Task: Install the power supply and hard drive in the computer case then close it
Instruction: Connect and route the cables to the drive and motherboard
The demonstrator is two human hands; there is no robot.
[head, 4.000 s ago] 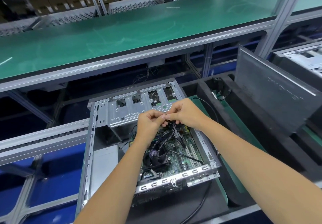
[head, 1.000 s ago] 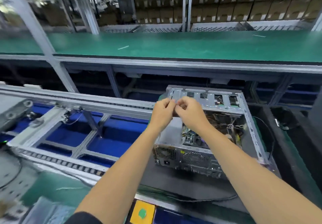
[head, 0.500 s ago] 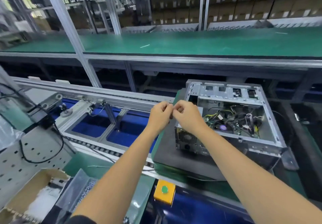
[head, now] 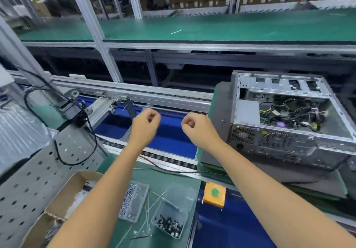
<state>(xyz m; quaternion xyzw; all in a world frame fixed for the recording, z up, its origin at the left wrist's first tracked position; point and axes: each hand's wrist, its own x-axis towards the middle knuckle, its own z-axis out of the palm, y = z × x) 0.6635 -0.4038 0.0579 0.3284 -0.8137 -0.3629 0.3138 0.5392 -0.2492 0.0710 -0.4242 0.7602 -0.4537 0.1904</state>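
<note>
The open computer case (head: 289,143) lies on its side at the right, on a grey pallet (head: 223,101). A grey power supply (head: 248,112) sits in its near left corner, with a tangle of coloured cables (head: 292,112) beside it. My left hand (head: 145,126) and my right hand (head: 196,128) hover over the blue conveyor gap, left of the case, a hand's width apart. Both have their fingers curled shut. Whether either pinches something small, I cannot tell. No hard drive or side panel is in view.
Two clear trays of screws (head: 133,201) (head: 169,222) and a lid (head: 180,195) lie on the green mat below my arms. A cardboard box (head: 57,205) sits at the lower left, an orange button box (head: 214,194) to the right. A perforated metal stand (head: 38,170) with black cable stands left.
My view has swung left, so the case now sits at the right. My hands, joined fingertip to fingertip before, have pulled apart.
</note>
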